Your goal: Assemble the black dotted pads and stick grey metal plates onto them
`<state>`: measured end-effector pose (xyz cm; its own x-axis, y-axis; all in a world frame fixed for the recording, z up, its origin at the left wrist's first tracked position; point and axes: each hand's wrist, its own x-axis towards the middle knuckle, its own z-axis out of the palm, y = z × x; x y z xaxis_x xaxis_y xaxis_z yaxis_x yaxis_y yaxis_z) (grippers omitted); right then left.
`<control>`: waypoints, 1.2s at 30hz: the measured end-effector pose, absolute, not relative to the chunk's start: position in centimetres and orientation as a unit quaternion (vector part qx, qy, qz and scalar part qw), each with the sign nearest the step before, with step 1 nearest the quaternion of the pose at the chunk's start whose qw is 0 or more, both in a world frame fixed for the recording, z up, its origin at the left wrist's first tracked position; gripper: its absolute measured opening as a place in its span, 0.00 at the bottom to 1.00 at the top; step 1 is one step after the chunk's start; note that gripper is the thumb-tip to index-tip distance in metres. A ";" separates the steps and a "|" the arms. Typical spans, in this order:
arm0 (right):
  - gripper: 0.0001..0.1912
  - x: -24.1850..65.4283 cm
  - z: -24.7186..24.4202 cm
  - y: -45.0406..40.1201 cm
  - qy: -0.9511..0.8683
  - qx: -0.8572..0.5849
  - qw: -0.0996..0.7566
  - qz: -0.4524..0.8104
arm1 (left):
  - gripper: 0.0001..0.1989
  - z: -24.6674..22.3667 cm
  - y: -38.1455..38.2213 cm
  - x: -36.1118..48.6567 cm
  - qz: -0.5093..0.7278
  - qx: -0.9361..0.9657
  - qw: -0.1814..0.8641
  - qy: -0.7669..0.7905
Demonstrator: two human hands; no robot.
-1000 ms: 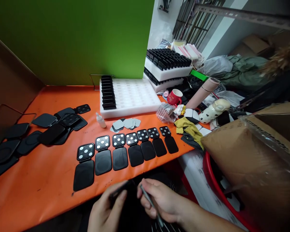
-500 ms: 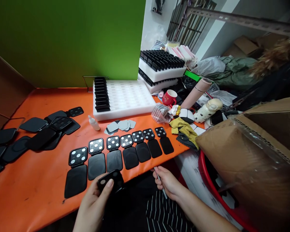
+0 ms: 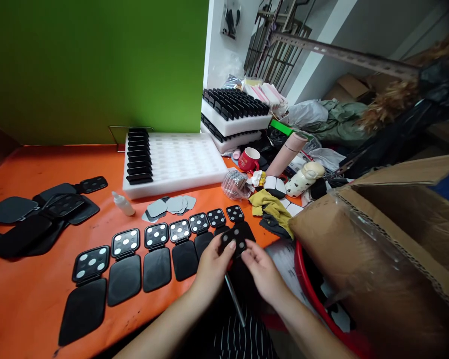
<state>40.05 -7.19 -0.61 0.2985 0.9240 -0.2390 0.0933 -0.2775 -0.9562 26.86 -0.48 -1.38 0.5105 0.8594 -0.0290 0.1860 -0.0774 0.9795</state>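
My left hand (image 3: 210, 267) grips a black hinged compact case (image 3: 232, 240) with pale round dots, its thumb pressed on the dotted face. On the case's right edge, my right hand (image 3: 261, 269) closes its fingertips. A thin metal rod (image 3: 235, 301) slants over my lap below the hands; what holds its upper end is hidden. Beyond the hands, a row of similar opened cases (image 3: 156, 269) lies along the table's front edge, their dotted halves facing up. Behind that row are a pile of thin silvery plates (image 3: 168, 205) and a small white dropper bottle (image 3: 122, 203).
A white foam tray (image 3: 179, 164) holds a column of black cases, with stacked filled trays (image 3: 239, 119) behind. Loose black cases (image 3: 41, 214) lie left. A red mug (image 3: 249, 159), pink tumbler (image 3: 287, 152) and yellow glove (image 3: 271, 207) stand or lie right, near an open cardboard box (image 3: 344, 249).
My left hand has carried the case to the right, and my right hand has come up to grip it too. The view has turned slightly rightward. The rod has shifted left of my right hand.
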 end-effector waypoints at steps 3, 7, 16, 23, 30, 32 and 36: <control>0.23 44.5 -1.2 -4.0 -0.349 -0.665 0.518 0.411 | 0.21 -2.1 0.8 29.1 0.268 0.768 0.471 0.342; 0.23 48.3 -2.2 0.4 -0.406 -0.669 0.485 0.391 | 0.27 -3.7 1.7 30.9 0.202 0.872 0.349 0.277; 0.21 50.7 -4.5 1.6 -0.492 -0.761 0.336 0.257 | 0.33 -5.3 1.4 30.9 0.112 0.931 0.196 0.286; 0.21 49.1 -5.8 1.1 -0.533 -0.805 0.231 0.120 | 0.33 -5.1 1.5 30.6 0.099 0.939 0.169 0.284; 0.19 47.9 -6.9 1.8 -0.553 -0.806 0.210 0.023 | 0.33 -5.1 1.3 30.4 0.101 0.941 0.157 0.281; 0.19 47.8 -7.1 2.0 -0.554 -0.805 0.212 0.006 | 0.32 -5.2 1.3 30.4 0.104 0.942 0.154 0.280; 0.18 47.7 -6.7 2.0 -0.559 -0.798 0.224 -0.015 | 0.31 -5.2 1.2 30.4 0.114 0.941 0.149 0.283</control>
<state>47.69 1.97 -6.72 0.3740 0.8858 0.2747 0.8991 -0.2737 -0.3416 30.45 1.25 -5.25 0.8139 0.5663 0.1298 0.4982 -0.7952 0.3456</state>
